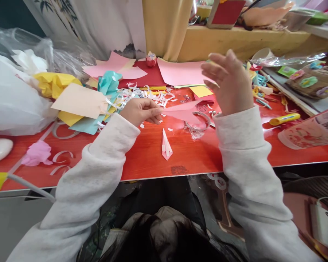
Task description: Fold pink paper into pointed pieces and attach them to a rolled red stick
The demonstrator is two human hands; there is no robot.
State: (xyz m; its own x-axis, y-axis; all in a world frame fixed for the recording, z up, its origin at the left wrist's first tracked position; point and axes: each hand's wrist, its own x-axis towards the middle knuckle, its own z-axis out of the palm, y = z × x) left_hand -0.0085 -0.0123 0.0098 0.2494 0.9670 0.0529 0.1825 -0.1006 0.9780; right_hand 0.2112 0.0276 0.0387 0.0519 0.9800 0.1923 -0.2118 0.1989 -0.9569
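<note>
My left hand [140,111] pinches one end of a folded pink paper piece [183,112] held just above the red table [142,156]. My right hand [228,82] is raised above the table, fingers spread and apart, touching nothing. A small folded pink-and-white paper shape [166,146] lies on the table below the hands. A clear tape ring [198,122] sits under the pink piece's right end.
Coloured paper sheets [180,71] and white paper scraps [142,95] cover the table's back. A white plastic bag [11,98] sits at left, a pink paper flower [37,153] near the front left, a yellow glue stick [284,118] and a patterned cup [310,131] at right.
</note>
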